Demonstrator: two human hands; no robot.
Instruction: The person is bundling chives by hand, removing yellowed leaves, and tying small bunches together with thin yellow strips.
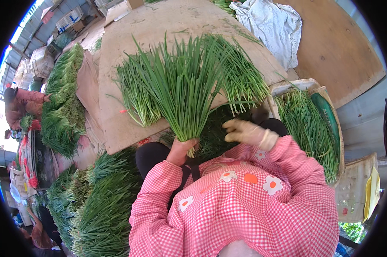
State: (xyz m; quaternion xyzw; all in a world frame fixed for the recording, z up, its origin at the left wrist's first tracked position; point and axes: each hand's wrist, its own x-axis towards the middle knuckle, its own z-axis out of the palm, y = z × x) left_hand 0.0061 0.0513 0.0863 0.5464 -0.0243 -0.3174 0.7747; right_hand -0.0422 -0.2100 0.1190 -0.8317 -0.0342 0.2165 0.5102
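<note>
Pink checked smock (pixel 244 201) fills the bottom, nearest the lens. Far left, stacked chive heaps (pixel 63 98) and more piled at lower left (pixel 103 205) look already sorted. Left hand (pixel 181 150), bare, fist closed round the stems of a chive bunch (pixel 182 85), raised upright and fanned over the wooden table (pixel 167 21). Right hand (pixel 244 132), gloved, loosely curled, holding nothing, hovers over loose chives. Far right, crate of chives (pixel 309 124) apparently unbundled yet.

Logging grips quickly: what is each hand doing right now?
Left hand: closed around a bunch of chives.
Right hand: gloved, loosely curled, holding nothing visible.
</note>
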